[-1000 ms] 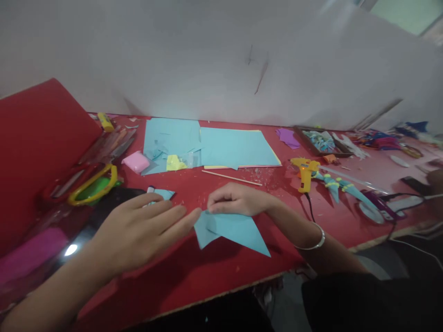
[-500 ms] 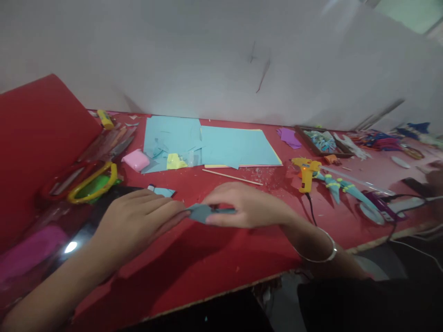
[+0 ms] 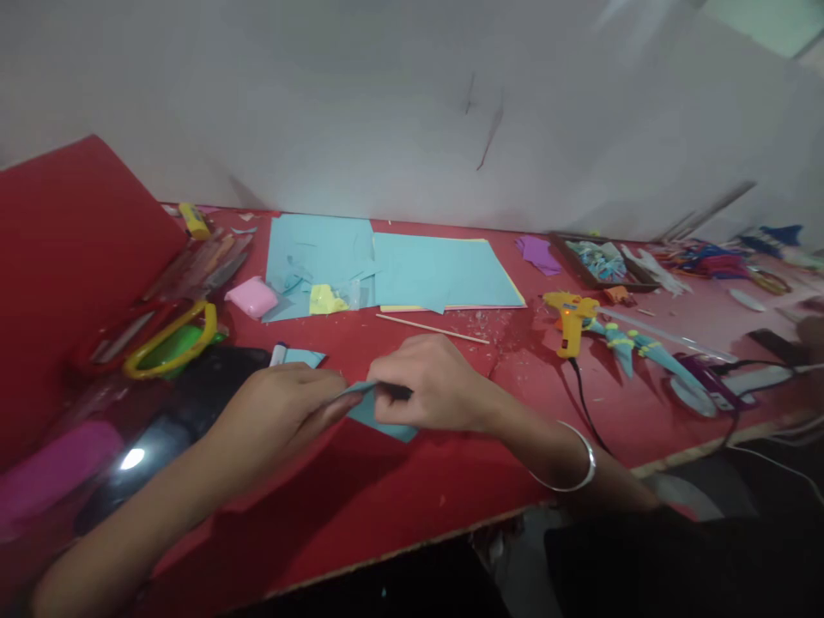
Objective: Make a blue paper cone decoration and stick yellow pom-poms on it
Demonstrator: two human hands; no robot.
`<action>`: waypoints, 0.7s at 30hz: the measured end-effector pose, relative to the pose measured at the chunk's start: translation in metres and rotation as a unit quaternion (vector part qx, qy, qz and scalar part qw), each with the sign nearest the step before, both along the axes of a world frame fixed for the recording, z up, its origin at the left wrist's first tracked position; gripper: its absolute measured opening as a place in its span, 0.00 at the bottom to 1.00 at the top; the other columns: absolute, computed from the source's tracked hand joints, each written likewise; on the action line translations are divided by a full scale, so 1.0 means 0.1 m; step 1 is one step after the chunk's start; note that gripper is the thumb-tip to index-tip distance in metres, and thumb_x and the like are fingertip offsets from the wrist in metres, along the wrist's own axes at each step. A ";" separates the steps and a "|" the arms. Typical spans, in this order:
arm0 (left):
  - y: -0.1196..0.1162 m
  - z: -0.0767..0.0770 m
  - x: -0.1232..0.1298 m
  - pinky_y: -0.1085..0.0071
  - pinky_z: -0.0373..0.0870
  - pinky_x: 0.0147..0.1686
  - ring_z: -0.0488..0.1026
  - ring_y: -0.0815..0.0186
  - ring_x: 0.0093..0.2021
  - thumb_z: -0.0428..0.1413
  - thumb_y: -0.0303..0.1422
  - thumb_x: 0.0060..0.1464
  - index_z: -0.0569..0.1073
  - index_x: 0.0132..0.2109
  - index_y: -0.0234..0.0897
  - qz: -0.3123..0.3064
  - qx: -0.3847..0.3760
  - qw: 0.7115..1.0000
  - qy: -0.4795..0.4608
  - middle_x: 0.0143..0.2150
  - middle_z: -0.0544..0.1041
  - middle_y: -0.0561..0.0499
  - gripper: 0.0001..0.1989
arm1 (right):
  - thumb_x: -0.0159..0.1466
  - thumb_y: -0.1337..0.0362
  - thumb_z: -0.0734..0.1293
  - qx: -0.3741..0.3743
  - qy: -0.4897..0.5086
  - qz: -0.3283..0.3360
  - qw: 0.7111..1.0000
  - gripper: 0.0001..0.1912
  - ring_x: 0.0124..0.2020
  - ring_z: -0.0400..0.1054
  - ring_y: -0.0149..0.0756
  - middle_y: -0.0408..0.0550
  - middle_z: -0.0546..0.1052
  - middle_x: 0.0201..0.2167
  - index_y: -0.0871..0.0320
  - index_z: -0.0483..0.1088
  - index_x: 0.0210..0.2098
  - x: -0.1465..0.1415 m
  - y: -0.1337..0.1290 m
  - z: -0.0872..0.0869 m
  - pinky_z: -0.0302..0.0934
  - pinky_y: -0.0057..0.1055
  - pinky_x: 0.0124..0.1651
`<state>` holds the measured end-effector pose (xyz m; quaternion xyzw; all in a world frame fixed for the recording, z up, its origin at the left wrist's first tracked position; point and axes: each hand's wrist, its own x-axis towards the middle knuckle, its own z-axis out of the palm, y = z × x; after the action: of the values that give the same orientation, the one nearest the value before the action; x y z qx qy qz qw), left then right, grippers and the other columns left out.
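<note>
Left hand (image 3: 280, 403) and right hand (image 3: 441, 384) grip blue paper (image 3: 384, 423), slanting rightward toward the counter's (image 3: 444, 485) front edge. The glue gun's (image 3: 569, 326) label is blurred.

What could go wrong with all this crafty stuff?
The blue paper held in the left hand and right hand might crease or tear. The yellow glue gun has an orange light on, so it may be hot. Its black cord runs near the right arm, which might snag it.

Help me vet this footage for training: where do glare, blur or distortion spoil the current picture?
Head view: a white glare spot on the dark glossy item at left; shadow on the red tabletop below the left hand; the magenta packet at lower left blurred; light dim; edges stretched.
</note>
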<state>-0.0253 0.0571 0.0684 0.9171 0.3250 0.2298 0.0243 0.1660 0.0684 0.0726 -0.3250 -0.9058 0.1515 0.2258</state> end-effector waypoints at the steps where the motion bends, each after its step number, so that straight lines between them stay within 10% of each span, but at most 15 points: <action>1: 0.00 0.01 -0.01 0.76 0.55 0.17 0.62 0.71 0.16 0.37 0.36 0.61 0.64 0.21 0.38 0.002 0.012 1.000 0.007 0.15 0.65 0.56 0.23 | 0.51 0.68 0.56 0.002 0.000 -0.002 1.000 0.07 0.20 0.48 0.26 0.38 0.62 0.16 0.57 0.61 0.19 0.02 0.01 -0.01 0.42 0.26 0.26; 21: -0.02 0.10 -0.29 0.76 0.57 0.15 0.60 0.74 0.13 0.39 0.36 0.60 0.61 0.16 0.39 0.071 -0.034 0.997 -0.017 0.12 0.62 0.58 0.25 | 0.49 0.72 0.55 0.032 -0.012 -0.122 0.992 0.06 0.18 0.47 0.24 0.38 0.57 0.15 0.58 0.56 0.18 0.57 0.11 -0.09 0.42 0.25 0.24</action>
<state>-0.0540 0.0551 0.0786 0.8862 0.3966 0.2354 0.0448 0.2233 0.0792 0.0634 -0.4279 -0.8663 0.0899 0.2417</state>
